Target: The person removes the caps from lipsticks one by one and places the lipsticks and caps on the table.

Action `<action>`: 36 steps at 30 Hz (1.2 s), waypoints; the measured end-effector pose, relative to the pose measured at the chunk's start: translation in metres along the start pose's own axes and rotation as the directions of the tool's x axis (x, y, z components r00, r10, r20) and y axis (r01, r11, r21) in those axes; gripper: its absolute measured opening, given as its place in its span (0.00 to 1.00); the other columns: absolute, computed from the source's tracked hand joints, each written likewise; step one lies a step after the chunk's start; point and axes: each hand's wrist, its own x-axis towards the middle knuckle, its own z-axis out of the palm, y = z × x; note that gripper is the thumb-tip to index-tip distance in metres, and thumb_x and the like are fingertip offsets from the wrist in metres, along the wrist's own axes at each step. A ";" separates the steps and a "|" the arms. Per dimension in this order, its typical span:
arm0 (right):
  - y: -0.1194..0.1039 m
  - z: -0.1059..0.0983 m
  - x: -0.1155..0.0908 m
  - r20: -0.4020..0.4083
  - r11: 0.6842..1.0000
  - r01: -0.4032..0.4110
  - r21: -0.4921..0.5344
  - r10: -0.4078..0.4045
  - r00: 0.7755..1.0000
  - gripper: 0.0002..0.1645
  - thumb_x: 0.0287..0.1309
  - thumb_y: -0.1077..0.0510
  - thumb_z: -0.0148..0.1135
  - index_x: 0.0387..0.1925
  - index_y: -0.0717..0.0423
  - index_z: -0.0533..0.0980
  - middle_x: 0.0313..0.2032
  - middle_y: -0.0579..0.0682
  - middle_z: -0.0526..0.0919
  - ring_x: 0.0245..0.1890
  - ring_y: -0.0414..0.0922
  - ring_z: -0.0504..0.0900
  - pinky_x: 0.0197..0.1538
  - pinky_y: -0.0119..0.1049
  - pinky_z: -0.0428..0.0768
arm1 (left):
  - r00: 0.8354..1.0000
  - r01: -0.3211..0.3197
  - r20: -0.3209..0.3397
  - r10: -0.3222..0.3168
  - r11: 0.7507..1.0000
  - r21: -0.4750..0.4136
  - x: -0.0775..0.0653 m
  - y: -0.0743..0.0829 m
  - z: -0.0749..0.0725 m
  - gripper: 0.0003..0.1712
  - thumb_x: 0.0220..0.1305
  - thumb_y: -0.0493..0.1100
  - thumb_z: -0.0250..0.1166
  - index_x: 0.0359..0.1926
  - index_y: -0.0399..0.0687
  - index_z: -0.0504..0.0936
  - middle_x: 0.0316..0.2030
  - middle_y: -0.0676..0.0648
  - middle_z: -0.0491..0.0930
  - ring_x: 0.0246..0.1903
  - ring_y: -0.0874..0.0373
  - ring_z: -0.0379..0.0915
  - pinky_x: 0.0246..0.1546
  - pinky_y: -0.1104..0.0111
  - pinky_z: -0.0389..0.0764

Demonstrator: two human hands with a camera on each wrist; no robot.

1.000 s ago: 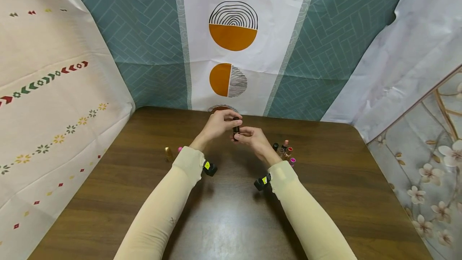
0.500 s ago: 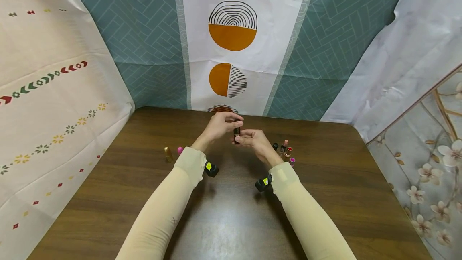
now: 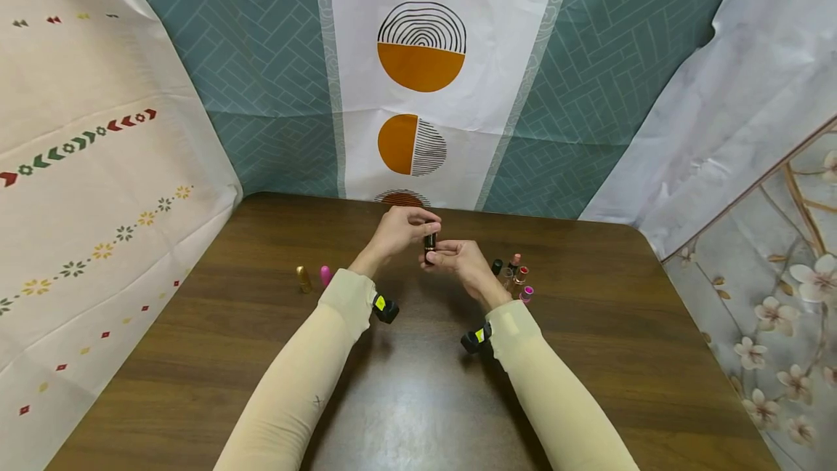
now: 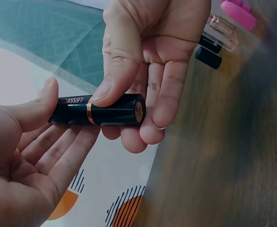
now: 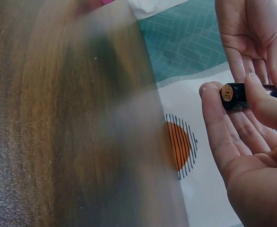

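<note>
A black lipstick [image 3: 429, 241] stands upright above the table, between both hands. In the left wrist view, this lipstick [image 4: 115, 106] shows a rose-gold band and light lettering. My left hand [image 3: 400, 230] pinches its upper part between thumb and fingers. Around the lower part, the thumb and fingers of my right hand [image 3: 461, 262] grip it. A round label covers its bottom end, plain to see in the right wrist view, where the lipstick [image 5: 239, 94] lies across my right fingers.
Left of the hands, a gold tube [image 3: 304, 279] and a pink tube [image 3: 325, 275] stand on the wooden table [image 3: 405, 398]. Several lipsticks cluster at right, among them a black one [image 3: 497, 266] and a magenta one [image 3: 526, 294]. Patterned cloth [image 3: 275, 93] hangs behind the table.
Both hands have come slightly lower and nearer in the head view, with the lipstick between them. The standing tubes have stayed in place.
</note>
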 end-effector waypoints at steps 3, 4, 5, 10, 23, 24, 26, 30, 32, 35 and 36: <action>-0.001 0.000 -0.001 -0.003 1.000 -0.007 0.002 0.007 1.000 0.21 0.72 0.71 0.58 0.60 0.84 0.72 0.42 0.62 0.90 0.38 0.44 0.91 0.64 0.65 0.72 | 1.000 0.009 -0.019 -0.009 1.000 -0.030 0.000 -0.001 0.001 0.12 0.68 0.43 0.73 0.49 0.43 0.90 0.43 0.43 0.89 0.43 0.51 0.86 0.53 0.50 0.84; -0.003 0.000 -0.001 -0.007 1.000 -0.006 -0.003 0.006 1.000 0.21 0.72 0.71 0.58 0.60 0.85 0.71 0.41 0.62 0.90 0.38 0.44 0.91 0.63 0.65 0.73 | 1.000 0.008 -0.027 -0.010 0.999 -0.042 0.000 -0.001 0.002 0.12 0.68 0.43 0.73 0.49 0.42 0.90 0.43 0.43 0.89 0.42 0.51 0.86 0.54 0.50 0.83; -0.004 0.001 -0.001 -0.011 1.000 -0.004 -0.007 0.004 1.000 0.21 0.72 0.71 0.58 0.59 0.85 0.71 0.41 0.61 0.90 0.37 0.44 0.91 0.63 0.65 0.73 | 0.999 0.006 -0.034 -0.008 0.998 -0.055 0.000 -0.001 0.002 0.12 0.68 0.42 0.73 0.49 0.42 0.90 0.43 0.42 0.89 0.42 0.50 0.87 0.54 0.49 0.83; -0.009 0.000 -0.001 -0.023 0.998 0.001 -0.057 -0.002 1.000 0.20 0.72 0.71 0.59 0.58 0.85 0.73 0.39 0.60 0.90 0.34 0.43 0.90 0.60 0.65 0.75 | 0.998 0.008 -0.063 -0.014 0.996 -0.089 -0.001 -0.001 0.005 0.16 0.69 0.42 0.72 0.53 0.37 0.88 0.43 0.41 0.89 0.39 0.50 0.89 0.52 0.50 0.84; -0.016 0.005 -0.003 -0.116 0.953 -0.047 -0.300 0.013 0.993 0.17 0.69 0.68 0.65 0.53 0.79 0.79 0.40 0.68 0.88 0.36 0.50 0.91 0.54 0.58 0.83 | 0.985 0.049 -0.155 -0.070 0.989 -0.136 -0.001 -0.006 0.012 0.14 0.68 0.45 0.72 0.51 0.43 0.90 0.42 0.44 0.90 0.38 0.51 0.90 0.54 0.50 0.83; -0.015 0.005 -0.004 -0.128 0.932 -0.062 -0.357 0.016 0.992 0.17 0.68 0.67 0.67 0.52 0.77 0.81 0.39 0.66 0.89 0.36 0.50 0.91 0.52 0.56 0.84 | 0.982 0.044 -0.176 -0.069 0.989 -0.145 0.001 -0.006 0.010 0.15 0.69 0.45 0.72 0.51 0.43 0.90 0.43 0.44 0.90 0.39 0.52 0.89 0.53 0.52 0.84; -0.010 0.003 -0.006 -0.137 0.905 -0.100 -0.414 0.047 0.990 0.18 0.66 0.65 0.70 0.52 0.76 0.81 0.39 0.64 0.90 0.35 0.51 0.91 0.51 0.51 0.86 | 0.971 0.027 -0.229 -0.065 0.986 -0.166 0.002 -0.003 0.004 0.15 0.69 0.46 0.72 0.51 0.42 0.90 0.44 0.42 0.90 0.40 0.52 0.89 0.52 0.54 0.85; -0.002 -0.003 -0.010 -0.147 0.927 -0.164 -0.337 0.121 0.982 0.21 0.67 0.65 0.69 0.56 0.76 0.78 0.42 0.65 0.89 0.37 0.53 0.91 0.53 0.49 0.85 | 0.953 -0.035 -0.302 -0.018 0.985 -0.170 0.006 0.008 -0.007 0.16 0.70 0.46 0.71 0.52 0.42 0.89 0.46 0.39 0.88 0.42 0.50 0.88 0.53 0.53 0.84; -0.001 -0.006 -0.011 -0.165 0.950 -0.158 -0.270 0.116 0.980 0.21 0.68 0.66 0.67 0.56 0.78 0.77 0.43 0.67 0.88 0.39 0.56 0.91 0.56 0.51 0.83 | 0.958 -0.047 -0.285 0.006 0.989 -0.138 0.007 0.011 -0.007 0.17 0.70 0.46 0.71 0.54 0.42 0.88 0.47 0.39 0.88 0.42 0.48 0.88 0.54 0.51 0.83; -0.004 -0.007 -0.012 -0.186 0.955 -0.137 -0.264 0.089 0.978 0.21 0.69 0.66 0.66 0.57 0.77 0.76 0.45 0.67 0.88 0.42 0.59 0.90 0.57 0.54 0.82 | 0.963 -0.052 -0.267 0.029 0.995 -0.081 0.007 0.010 -0.004 0.17 0.70 0.47 0.72 0.55 0.44 0.88 0.47 0.42 0.88 0.40 0.49 0.88 0.53 0.52 0.83; -0.004 -0.007 -0.012 -0.188 0.953 -0.132 -0.271 0.083 0.979 0.21 0.69 0.66 0.66 0.57 0.77 0.76 0.45 0.67 0.88 0.43 0.60 0.90 0.57 0.54 0.82 | 0.963 -0.050 -0.267 0.033 0.997 -0.055 0.007 0.008 -0.003 0.17 0.70 0.47 0.72 0.55 0.45 0.88 0.47 0.43 0.88 0.39 0.49 0.88 0.52 0.54 0.84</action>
